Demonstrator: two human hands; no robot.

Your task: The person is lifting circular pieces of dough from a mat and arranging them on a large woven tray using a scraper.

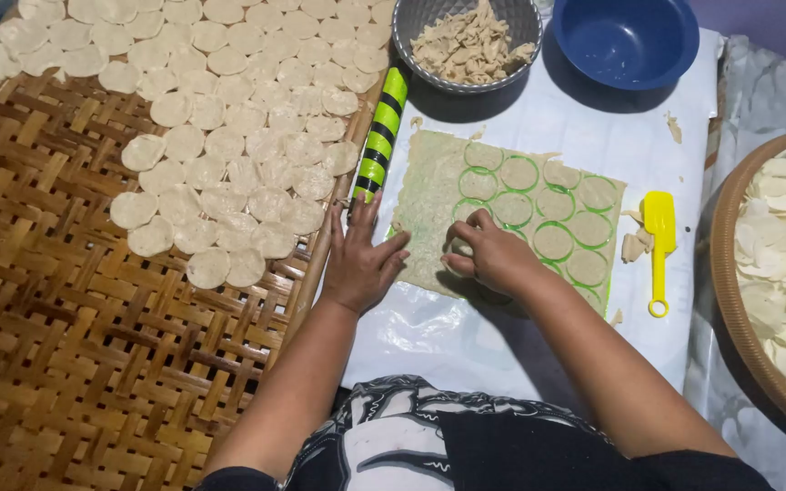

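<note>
1. Pressing down on the dough sheet (429,195), the right hand (493,256) is seen curled over a small round pale object, probably a cutter or a cut disc; what exactly is held cannot be told, as the fingers hide most of it.
2. The left hand (361,259) is laid flat, fingers spread and nothing grasped, on the white plastic sheet (584,118) just beside the dough's edge, at about 9 o'clock from the right hand.
3. The dough sheet is spread from the right hand toward 1 o'clock, its long axis running roughly 10 to 4 o'clock, and green-ringed circles (518,173) are marked across it.
4. The uncut strip of dough lies at 11 o'clock from the right hand, between both hands; the right hand is already on it, so it is the nearer one.
5. A green-and-black striped rolling pin (381,132) is lying at 12 o'clock from the left hand, near its fingertips.
6. Cut discs (229,136) are laid out on the woven bamboo tray (65,345) at 10 o'clock.
7. A yellow scraper (658,241) is lying at 3 o'clock, with a bowl of scraps (468,41) and a blue bowl (625,41) at 12 to 1 o'clock.
</note>
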